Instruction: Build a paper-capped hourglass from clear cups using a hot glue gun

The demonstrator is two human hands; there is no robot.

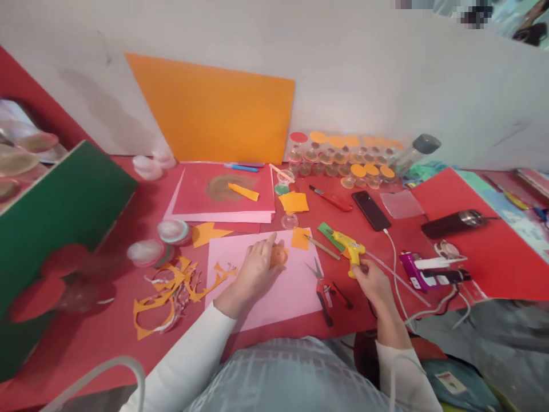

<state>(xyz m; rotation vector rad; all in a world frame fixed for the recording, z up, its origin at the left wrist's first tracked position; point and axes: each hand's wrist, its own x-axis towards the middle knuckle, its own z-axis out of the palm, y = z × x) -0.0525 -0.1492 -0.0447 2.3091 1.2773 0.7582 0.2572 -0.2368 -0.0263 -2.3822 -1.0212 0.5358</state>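
Note:
My left hand (256,268) rests on a pink paper sheet (283,286), its fingers curled over a small orange round piece (279,256). My right hand (372,280) grips the handle of a yellow glue gun (349,249), whose nozzle points left toward an orange paper square (301,238). A white cord (397,269) runs from near the gun toward the table's front edge. Red-handled scissors (325,286) lie on the red table between my hands.
Orange paper offcuts (171,292) lie at the left. A large orange sheet (218,111) leans on the wall. Clear cups with orange discs (343,157), a phone (371,210), a red cutter (332,198), a green board (51,229) and tape rolls (174,230) surround the work area.

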